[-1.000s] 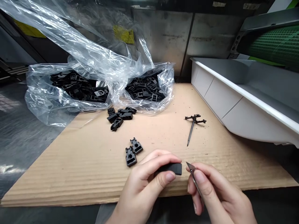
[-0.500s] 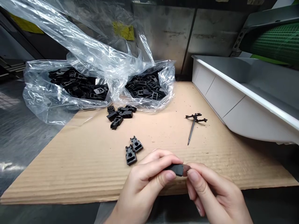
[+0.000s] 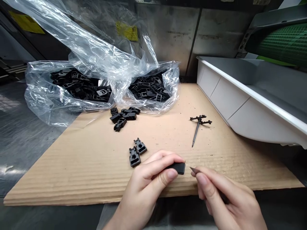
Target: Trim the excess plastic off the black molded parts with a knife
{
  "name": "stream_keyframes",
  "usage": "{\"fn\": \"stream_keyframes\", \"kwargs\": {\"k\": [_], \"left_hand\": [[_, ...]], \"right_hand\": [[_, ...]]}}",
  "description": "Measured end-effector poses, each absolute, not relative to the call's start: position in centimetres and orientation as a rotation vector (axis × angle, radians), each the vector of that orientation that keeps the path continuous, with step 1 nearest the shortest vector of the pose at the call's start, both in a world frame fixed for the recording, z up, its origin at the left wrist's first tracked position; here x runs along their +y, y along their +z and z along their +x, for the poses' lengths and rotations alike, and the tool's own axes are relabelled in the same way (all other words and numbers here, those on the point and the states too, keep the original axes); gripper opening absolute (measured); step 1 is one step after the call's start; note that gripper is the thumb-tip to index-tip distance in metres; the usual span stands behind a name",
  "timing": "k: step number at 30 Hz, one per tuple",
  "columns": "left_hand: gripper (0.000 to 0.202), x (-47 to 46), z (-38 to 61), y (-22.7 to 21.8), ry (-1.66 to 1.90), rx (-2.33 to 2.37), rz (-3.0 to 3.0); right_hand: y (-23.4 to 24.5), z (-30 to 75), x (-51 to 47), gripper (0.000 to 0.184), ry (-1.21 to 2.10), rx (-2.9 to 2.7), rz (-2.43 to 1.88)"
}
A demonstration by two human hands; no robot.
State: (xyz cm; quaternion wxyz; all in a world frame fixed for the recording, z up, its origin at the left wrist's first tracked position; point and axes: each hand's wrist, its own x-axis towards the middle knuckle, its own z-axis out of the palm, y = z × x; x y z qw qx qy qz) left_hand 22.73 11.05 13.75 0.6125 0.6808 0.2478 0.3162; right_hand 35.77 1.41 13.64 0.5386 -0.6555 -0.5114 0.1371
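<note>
My left hand pinches a small black plastic part between thumb and fingers, low in the middle of the view. My right hand is closed round a thin pointed blade; its tip sits just right of the part, a small gap between them. Two black clips lie on the cardboard sheet just left of my left hand.
Several loose black clips lie in front of two clear plastic bags full of the same parts. A black sprue with a long stem lies to the right. A white tray borders the cardboard's right side.
The blade tip met the end of the black part half a second ago and has now drawn back a little to the right. Both hands have shifted slightly.
</note>
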Motion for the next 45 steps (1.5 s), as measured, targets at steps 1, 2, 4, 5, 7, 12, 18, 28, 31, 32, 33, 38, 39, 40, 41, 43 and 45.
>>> {"fn": "stream_keyframes", "kwargs": {"k": [1, 2, 4, 5, 7, 12, 18, 28, 31, 32, 33, 38, 39, 40, 41, 43, 45], "left_hand": [[0.023, 11.0, 22.7, 13.7, 0.726, 0.571, 1.565], [0.023, 11.0, 22.7, 13.7, 0.725, 0.570, 1.562], [0.023, 10.9, 22.6, 13.6, 0.732, 0.568, 1.557], [0.023, 10.9, 22.6, 13.6, 0.734, 0.565, 1.557], [0.023, 10.9, 22.6, 13.6, 0.731, 0.561, 1.557], [0.023, 11.1, 22.8, 13.6, 0.730, 0.559, 1.582], [0.023, 10.9, 22.8, 13.9, 0.756, 0.570, 1.613], [0.026, 10.8, 22.9, 14.2, 0.786, 0.580, 1.648], [0.028, 10.7, 22.8, 14.3, 0.812, 0.581, 1.703], [0.028, 10.7, 22.8, 14.3, 0.817, 0.583, 1.720], [0.029, 10.7, 22.8, 14.3, 0.823, 0.585, 1.733], [0.026, 10.7, 22.8, 14.2, 0.812, 0.617, 1.724], [0.024, 10.7, 22.8, 14.2, 0.797, 0.623, 1.709], [0.021, 10.6, 22.9, 14.3, 0.778, 0.625, 1.682], [0.019, 10.6, 23.0, 14.3, 0.753, 0.627, 1.638], [0.023, 10.4, 23.3, 14.3, 0.672, 0.617, 1.524], [0.033, 10.1, 23.4, 14.3, 0.569, 0.573, 1.430]], "right_hand": [[13.6, 35.9, 1.4, 0.018, 0.301, -1.230, -1.566], [13.6, 36.0, 1.5, 0.018, 0.294, -1.254, -1.562], [13.7, 36.1, 1.7, 0.017, 0.287, -1.295, -1.550], [13.7, 36.1, 1.8, 0.016, 0.280, -1.309, -1.550], [13.8, 36.1, 1.9, 0.014, 0.276, -1.326, -1.567], [14.7, 36.4, 1.9, 0.031, 0.620, -1.300, -1.642], [15.2, 36.5, 1.8, 0.037, 0.819, -1.246, -1.683], [15.5, 36.2, 1.6, 0.040, 1.016, -1.159, -1.657], [15.7, 36.4, 1.7, 0.039, 1.461, -0.845, -1.509], [15.7, 36.4, 1.8, 0.037, 1.624, -0.701, -1.399], [15.8, 36.5, 1.8, 0.035, 1.757, -0.559, -1.268], [16.1, 37.5, 1.2, 0.024, 1.865, -0.207, -0.804], [16.1, 37.7, 1.1, 0.024, 1.818, -0.201, -0.801], [16.0, 37.8, 1.1, 0.025, 1.746, -0.215, -0.828], [15.8, 37.8, 1.1, 0.025, 1.647, -0.251, -0.889], [15.3, 37.5, 1.5, 0.027, 1.428, -0.405, -1.033], [14.9, 36.9, 2.3, 0.032, 1.288, -0.582, -1.150]]}}
